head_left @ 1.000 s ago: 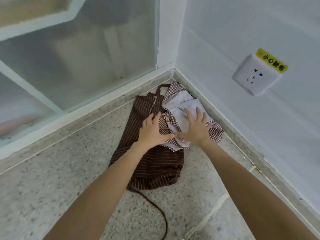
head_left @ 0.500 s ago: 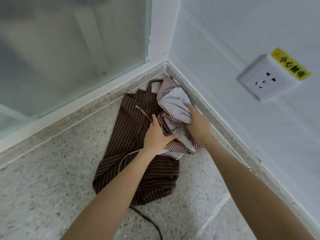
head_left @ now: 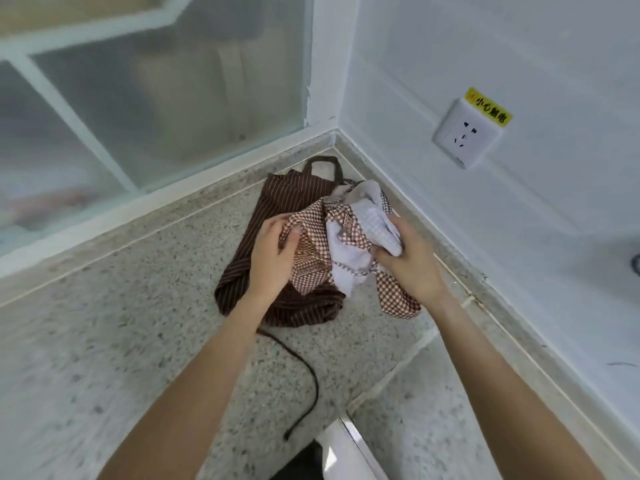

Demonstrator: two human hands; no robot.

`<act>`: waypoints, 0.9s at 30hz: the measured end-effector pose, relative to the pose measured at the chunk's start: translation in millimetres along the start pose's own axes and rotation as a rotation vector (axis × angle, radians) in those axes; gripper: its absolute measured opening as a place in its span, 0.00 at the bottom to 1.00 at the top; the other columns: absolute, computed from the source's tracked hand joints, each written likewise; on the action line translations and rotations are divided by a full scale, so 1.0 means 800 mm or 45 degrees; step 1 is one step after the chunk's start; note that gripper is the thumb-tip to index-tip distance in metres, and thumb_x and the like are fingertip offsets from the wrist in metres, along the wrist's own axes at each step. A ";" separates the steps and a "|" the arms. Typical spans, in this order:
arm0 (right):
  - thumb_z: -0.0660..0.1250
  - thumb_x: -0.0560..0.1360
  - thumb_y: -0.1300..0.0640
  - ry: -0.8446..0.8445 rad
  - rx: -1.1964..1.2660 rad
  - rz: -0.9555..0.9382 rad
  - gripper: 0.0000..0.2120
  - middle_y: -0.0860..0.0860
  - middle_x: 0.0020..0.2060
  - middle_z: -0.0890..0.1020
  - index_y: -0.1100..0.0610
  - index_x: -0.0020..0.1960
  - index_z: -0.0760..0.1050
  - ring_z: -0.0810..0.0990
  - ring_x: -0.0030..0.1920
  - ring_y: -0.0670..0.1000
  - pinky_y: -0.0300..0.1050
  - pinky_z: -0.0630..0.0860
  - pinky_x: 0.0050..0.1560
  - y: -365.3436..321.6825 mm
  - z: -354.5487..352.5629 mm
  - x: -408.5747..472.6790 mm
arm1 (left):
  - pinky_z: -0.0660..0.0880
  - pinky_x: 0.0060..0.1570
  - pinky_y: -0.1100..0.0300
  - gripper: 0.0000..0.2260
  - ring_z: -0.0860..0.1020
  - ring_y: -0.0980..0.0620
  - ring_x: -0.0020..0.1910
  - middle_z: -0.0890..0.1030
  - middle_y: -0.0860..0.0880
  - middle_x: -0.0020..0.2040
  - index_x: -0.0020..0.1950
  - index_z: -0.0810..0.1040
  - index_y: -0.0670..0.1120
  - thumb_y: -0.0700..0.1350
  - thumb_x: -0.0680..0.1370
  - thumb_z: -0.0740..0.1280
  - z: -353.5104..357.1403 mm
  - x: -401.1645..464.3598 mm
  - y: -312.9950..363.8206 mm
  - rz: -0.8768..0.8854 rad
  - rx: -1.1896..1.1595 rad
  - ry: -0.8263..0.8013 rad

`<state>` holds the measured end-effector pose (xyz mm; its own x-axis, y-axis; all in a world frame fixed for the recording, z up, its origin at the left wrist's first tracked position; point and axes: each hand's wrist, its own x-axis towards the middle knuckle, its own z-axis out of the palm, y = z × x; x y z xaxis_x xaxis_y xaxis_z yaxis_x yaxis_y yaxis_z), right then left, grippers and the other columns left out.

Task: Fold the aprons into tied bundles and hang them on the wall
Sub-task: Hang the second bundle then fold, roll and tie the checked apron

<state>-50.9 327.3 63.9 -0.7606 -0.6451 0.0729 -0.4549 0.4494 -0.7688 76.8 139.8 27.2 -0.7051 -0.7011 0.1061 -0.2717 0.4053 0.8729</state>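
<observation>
A crumpled checked apron, brown-and-white with a white inner side, is lifted off the floor between both hands. My left hand grips its left edge. My right hand is closed on its white bunched part at the right. Under it a dark brown striped apron lies flat on the speckled floor in the corner, its neck loop pointing to the corner. Its long dark tie trails across the floor toward me.
A white tiled wall rises on the right with a power socket under a yellow sticker. A frosted glass partition with white frame closes the left. The terrazzo floor spreads toward me. A dark shape sits at the bottom edge.
Both hands went from pressing the checked apron on the floor to gripping it and lifting it up off the striped apron. The view has tilted and shifted meanwhile.
</observation>
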 end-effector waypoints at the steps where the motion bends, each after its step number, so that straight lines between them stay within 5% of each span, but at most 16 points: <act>1: 0.70 0.72 0.59 -0.031 -0.022 -0.046 0.25 0.48 0.53 0.80 0.55 0.68 0.69 0.77 0.50 0.48 0.34 0.70 0.46 -0.008 0.002 -0.019 | 0.69 0.59 0.57 0.15 0.74 0.51 0.57 0.77 0.46 0.58 0.61 0.75 0.42 0.50 0.81 0.59 -0.014 -0.017 0.003 -0.033 -0.035 0.016; 8: 0.70 0.73 0.53 -0.204 -0.070 -0.282 0.18 0.50 0.40 0.82 0.52 0.62 0.74 0.78 0.37 0.48 0.34 0.68 0.34 -0.064 0.028 -0.165 | 0.65 0.37 0.71 0.06 0.72 0.60 0.40 0.75 0.55 0.42 0.51 0.72 0.45 0.43 0.82 0.56 -0.113 -0.177 0.021 -0.112 -0.002 0.150; 11: 0.70 0.74 0.53 -0.237 -0.004 -0.335 0.11 0.51 0.38 0.83 0.53 0.55 0.78 0.80 0.37 0.50 0.43 0.72 0.37 -0.082 0.041 -0.222 | 0.65 0.40 0.60 0.08 0.71 0.59 0.35 0.74 0.52 0.38 0.47 0.70 0.48 0.48 0.82 0.55 -0.145 -0.252 0.008 -0.210 -0.057 0.103; 16: 0.68 0.75 0.54 -0.358 0.092 -0.371 0.06 0.51 0.35 0.82 0.56 0.48 0.78 0.79 0.35 0.50 0.46 0.71 0.36 -0.118 0.067 -0.275 | 0.68 0.37 0.58 0.20 0.75 0.51 0.37 0.77 0.47 0.40 0.56 0.71 0.56 0.68 0.75 0.53 -0.191 -0.348 0.003 -0.176 0.244 -0.017; 19: 0.67 0.75 0.53 -0.464 0.072 -0.425 0.09 0.50 0.39 0.82 0.58 0.50 0.79 0.78 0.38 0.47 0.44 0.70 0.38 -0.149 0.087 -0.289 | 0.67 0.53 0.60 0.26 0.71 0.57 0.55 0.74 0.54 0.58 0.65 0.68 0.61 0.69 0.70 0.59 -0.217 -0.369 -0.002 -0.086 0.441 -0.075; 23: 0.61 0.79 0.53 -0.521 -0.020 -0.467 0.16 0.55 0.33 0.78 0.66 0.45 0.76 0.75 0.35 0.50 0.45 0.66 0.36 -0.185 0.116 -0.301 | 0.62 0.62 0.58 0.24 0.69 0.52 0.62 0.74 0.52 0.63 0.59 0.78 0.51 0.62 0.67 0.67 -0.240 -0.371 -0.006 0.045 0.544 -0.113; 27: 0.60 0.80 0.54 -0.442 -0.065 -0.407 0.17 0.48 0.25 0.69 0.61 0.35 0.70 0.66 0.27 0.44 0.43 0.57 0.32 -0.205 0.135 -0.292 | 0.61 0.66 0.59 0.17 0.71 0.48 0.62 0.77 0.49 0.62 0.57 0.80 0.43 0.32 0.70 0.67 -0.273 -0.368 -0.030 -0.025 0.517 0.054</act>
<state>251.5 337.8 104.5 -0.3826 -0.9207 0.0771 -0.6699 0.2190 -0.7094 433.8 208.3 79.2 -0.6718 -0.7312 0.1185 -0.5274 0.5845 0.6166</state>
